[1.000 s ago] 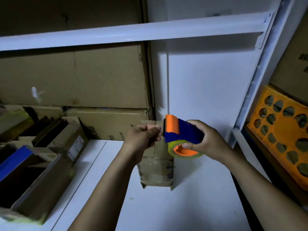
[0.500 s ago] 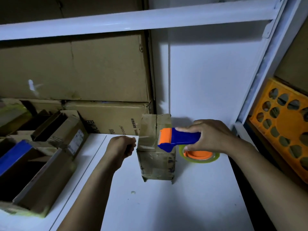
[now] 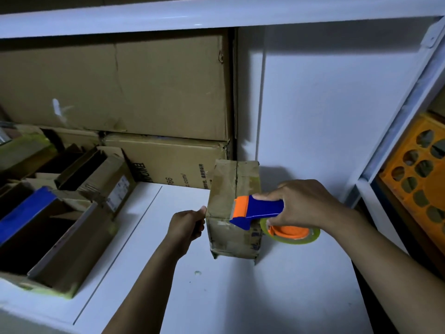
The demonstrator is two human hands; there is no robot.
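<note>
Currently: right hand (image 3: pixel 305 203) grips the blue handle of the tape dispenser (image 3: pixel 260 209), fingers wrapped round it. Its orange head sits on top of the small cardboard box (image 3: pixel 231 189) and the tape roll (image 3: pixel 292 235) hangs off the box's right side. The box stands mid-frame on the white shelf (image 3: pixel 240 297). Left hand (image 3: pixel 186 227): fingers curled, thumb tip at the box's left edge; can't tell if they pinch anything. The carton behind (image 3: pixel 168 160) has print: "66" and ".com/" readable, the rest too blurred. The white label (image 3: pixel 119 189) on an open box (image 3: pixel 96 174) at left is unreadable. Orange crate (image 3: pixel 419 179) at right edge.
</note>
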